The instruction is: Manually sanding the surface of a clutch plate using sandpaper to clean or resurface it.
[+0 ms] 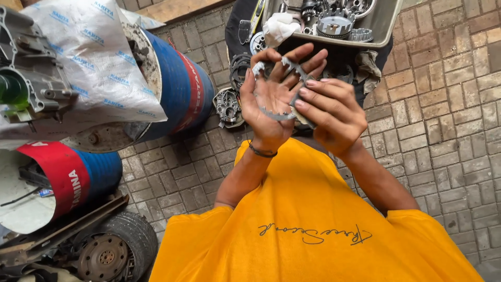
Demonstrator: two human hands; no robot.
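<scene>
A thin grey toothed metal ring [275,114], like a clutch plate, lies across my left hand [272,99], whose palm faces up with the fingers spread. My right hand [329,112] pinches the ring's right side between thumb and fingertips. Both hands are raised in front of my yellow shirt [308,224]. A dark band sits on my left wrist. Beyond the hands stands a grey tray [383,26] with a toothed clutch basket [335,23], gears and a white rag [279,27].
Two blue and red drums [180,89] stand at left, one under a white printed sack [96,57] with a grey engine casing [28,73]. A tyre on a rusty rim [112,250] lies at bottom left. Engine covers [228,107] rest on the brick paving [449,115].
</scene>
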